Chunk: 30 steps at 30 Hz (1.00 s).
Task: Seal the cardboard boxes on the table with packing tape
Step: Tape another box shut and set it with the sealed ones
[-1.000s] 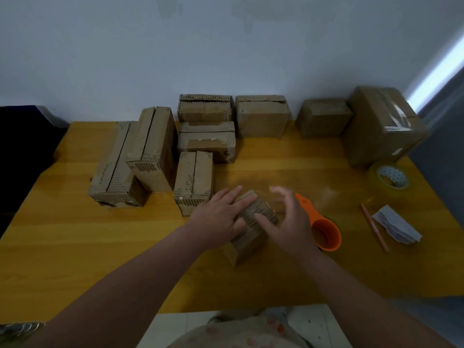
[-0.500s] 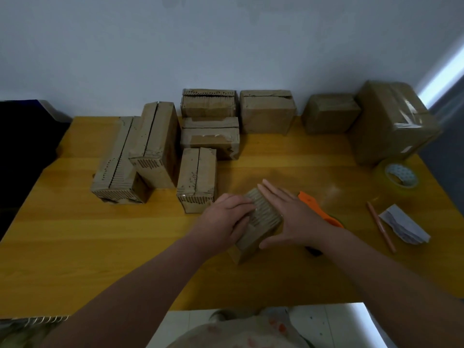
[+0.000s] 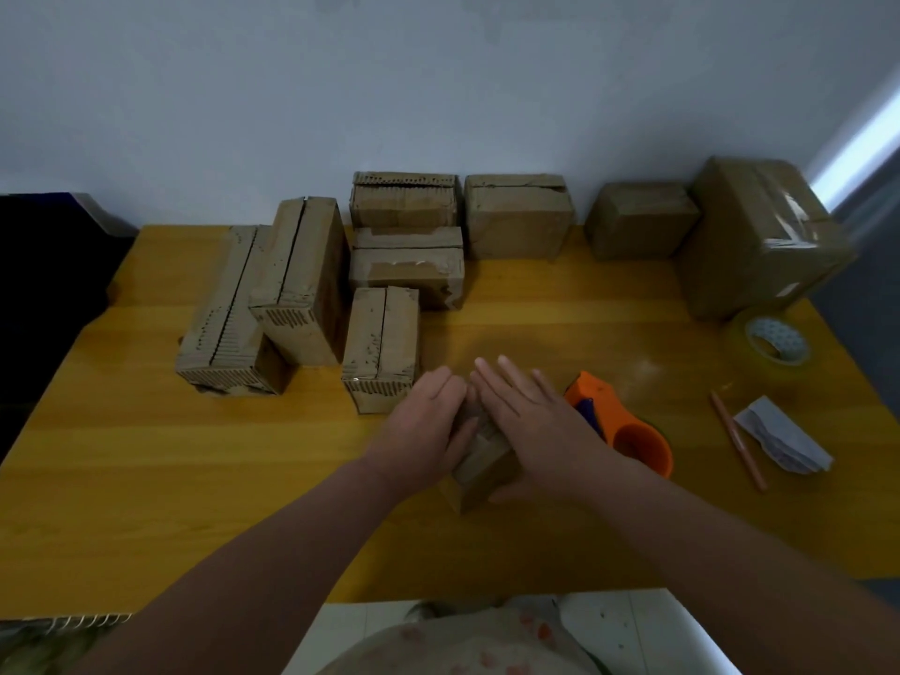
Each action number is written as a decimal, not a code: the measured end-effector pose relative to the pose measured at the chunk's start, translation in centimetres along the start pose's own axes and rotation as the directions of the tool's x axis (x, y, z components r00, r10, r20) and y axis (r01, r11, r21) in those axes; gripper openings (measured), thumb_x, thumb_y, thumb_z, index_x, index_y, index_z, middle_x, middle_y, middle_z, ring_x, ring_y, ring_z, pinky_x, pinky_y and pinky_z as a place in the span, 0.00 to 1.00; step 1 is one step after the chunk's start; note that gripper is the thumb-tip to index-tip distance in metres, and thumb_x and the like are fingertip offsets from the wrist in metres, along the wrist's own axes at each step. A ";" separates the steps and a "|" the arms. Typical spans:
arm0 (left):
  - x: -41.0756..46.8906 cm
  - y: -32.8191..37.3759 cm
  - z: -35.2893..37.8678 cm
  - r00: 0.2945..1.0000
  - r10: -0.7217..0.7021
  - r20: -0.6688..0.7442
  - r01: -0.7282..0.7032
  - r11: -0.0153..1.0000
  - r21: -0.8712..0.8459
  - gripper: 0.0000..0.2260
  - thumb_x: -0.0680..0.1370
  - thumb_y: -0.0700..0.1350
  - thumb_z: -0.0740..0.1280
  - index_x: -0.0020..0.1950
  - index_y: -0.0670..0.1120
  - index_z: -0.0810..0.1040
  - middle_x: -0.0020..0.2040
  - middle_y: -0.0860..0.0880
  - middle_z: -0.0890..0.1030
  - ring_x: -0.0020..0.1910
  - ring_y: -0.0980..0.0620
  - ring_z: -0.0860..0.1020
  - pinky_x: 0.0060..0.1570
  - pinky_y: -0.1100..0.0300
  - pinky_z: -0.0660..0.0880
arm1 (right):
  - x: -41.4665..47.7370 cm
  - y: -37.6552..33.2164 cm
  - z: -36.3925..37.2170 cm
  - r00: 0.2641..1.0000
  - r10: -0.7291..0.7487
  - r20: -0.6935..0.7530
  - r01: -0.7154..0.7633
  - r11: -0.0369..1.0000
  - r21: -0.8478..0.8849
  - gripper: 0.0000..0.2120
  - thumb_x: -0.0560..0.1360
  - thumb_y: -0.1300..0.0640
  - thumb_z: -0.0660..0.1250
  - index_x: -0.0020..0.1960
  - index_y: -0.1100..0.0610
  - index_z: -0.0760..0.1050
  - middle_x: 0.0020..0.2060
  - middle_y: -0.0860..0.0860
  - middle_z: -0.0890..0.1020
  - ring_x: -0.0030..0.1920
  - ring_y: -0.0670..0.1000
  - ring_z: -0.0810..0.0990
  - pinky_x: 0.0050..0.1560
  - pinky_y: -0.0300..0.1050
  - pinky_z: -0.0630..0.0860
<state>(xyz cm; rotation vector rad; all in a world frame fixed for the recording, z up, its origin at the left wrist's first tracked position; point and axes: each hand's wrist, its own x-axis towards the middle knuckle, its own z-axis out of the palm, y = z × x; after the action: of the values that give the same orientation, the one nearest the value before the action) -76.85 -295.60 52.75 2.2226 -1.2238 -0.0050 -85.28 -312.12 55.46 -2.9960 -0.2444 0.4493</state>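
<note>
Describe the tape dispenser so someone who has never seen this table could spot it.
On the yellow wooden table, find the right hand lying flat on a small box near the front edge. Just right of that hand lies the tape dispenser. It alone is bright orange; the tape roll farther right is pale.

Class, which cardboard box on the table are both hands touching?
The small box beside the orange tape dispenser: the left hand holds it, the right hand presses on it; the others sit untouched behind.
</note>
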 end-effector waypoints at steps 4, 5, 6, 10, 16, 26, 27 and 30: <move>-0.1 0.0 0.1 1.000 -0.030 0.007 0.030 1.000 -0.003 0.09 0.77 0.50 0.57 0.47 0.44 0.69 0.45 0.51 0.68 0.43 0.56 0.65 0.44 0.65 0.64 | -1.0 0.2 -0.4 0.999 -0.031 0.032 0.031 0.999 0.007 0.60 0.69 0.34 0.69 0.72 0.54 0.24 0.72 0.46 0.28 0.73 0.49 0.27 0.73 0.52 0.31; -0.1 0.0 0.0 0.999 -0.031 0.008 0.031 1.000 -0.002 0.09 0.77 0.50 0.57 0.47 0.44 0.69 0.45 0.50 0.69 0.43 0.56 0.65 0.44 0.65 0.64 | -1.1 0.5 -0.5 1.000 0.001 0.022 -0.002 0.999 0.038 0.60 0.69 0.34 0.70 0.71 0.54 0.23 0.72 0.46 0.28 0.73 0.49 0.27 0.74 0.53 0.32; -0.1 0.0 -0.1 0.999 -0.031 0.010 0.031 1.000 -0.001 0.09 0.77 0.50 0.57 0.47 0.44 0.69 0.45 0.50 0.69 0.43 0.56 0.65 0.44 0.65 0.64 | -1.1 0.7 -0.6 0.999 0.045 0.009 -0.045 0.997 0.065 0.61 0.68 0.35 0.70 0.71 0.54 0.23 0.72 0.46 0.28 0.73 0.48 0.27 0.74 0.54 0.33; 0.0 0.1 -0.1 0.999 -0.039 0.018 0.039 0.999 0.001 0.09 0.77 0.50 0.58 0.47 0.45 0.69 0.45 0.52 0.67 0.43 0.56 0.64 0.44 0.64 0.63 | -0.9 0.6 -0.3 0.995 0.101 0.008 -0.102 0.994 0.045 0.60 0.69 0.35 0.70 0.75 0.55 0.27 0.73 0.47 0.29 0.71 0.49 0.25 0.74 0.56 0.34; 0.1 0.3 -0.2 0.998 -0.047 0.042 0.047 0.999 -0.004 0.11 0.77 0.51 0.57 0.49 0.43 0.70 0.47 0.47 0.69 0.44 0.53 0.67 0.45 0.62 0.66 | -1.7 -0.5 0.3 0.999 0.022 0.023 -0.021 1.000 -0.017 0.56 0.71 0.35 0.67 0.71 0.54 0.25 0.71 0.46 0.27 0.70 0.50 0.24 0.72 0.55 0.31; 0.5 1.3 -1.0 0.977 -0.135 0.165 0.137 0.991 0.001 0.16 0.80 0.51 0.62 0.63 0.45 0.70 0.62 0.49 0.66 0.58 0.54 0.68 0.59 0.55 0.72 | -4.6 2.8 1.0 0.946 0.259 -0.195 -0.173 0.912 0.371 0.42 0.73 0.50 0.71 0.77 0.52 0.48 0.76 0.45 0.54 0.77 0.47 0.49 0.77 0.48 0.52; 0.6 1.5 -1.2 0.969 -0.150 0.196 0.153 0.988 0.000 0.19 0.79 0.55 0.62 0.65 0.46 0.68 0.63 0.50 0.65 0.60 0.55 0.67 0.60 0.55 0.72 | -4.9 3.2 1.4 0.906 0.380 -0.188 -0.284 0.872 0.398 0.39 0.74 0.50 0.70 0.78 0.52 0.53 0.76 0.47 0.60 0.76 0.48 0.56 0.74 0.44 0.57; 1.2 2.1 -1.4 0.936 -0.213 0.281 0.204 0.977 0.061 0.33 0.71 0.68 0.64 0.68 0.49 0.64 0.65 0.52 0.62 0.62 0.56 0.64 0.62 0.56 0.69 | -5.1 3.9 2.9 0.769 0.636 -0.068 -0.588 0.745 0.315 0.24 0.76 0.46 0.68 0.68 0.52 0.68 0.65 0.50 0.75 0.64 0.52 0.73 0.58 0.45 0.71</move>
<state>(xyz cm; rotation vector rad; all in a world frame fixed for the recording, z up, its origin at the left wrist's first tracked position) -77.39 -296.69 55.25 2.4314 -1.1306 -0.4081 -90.38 -316.62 53.68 -2.7335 0.7904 0.2340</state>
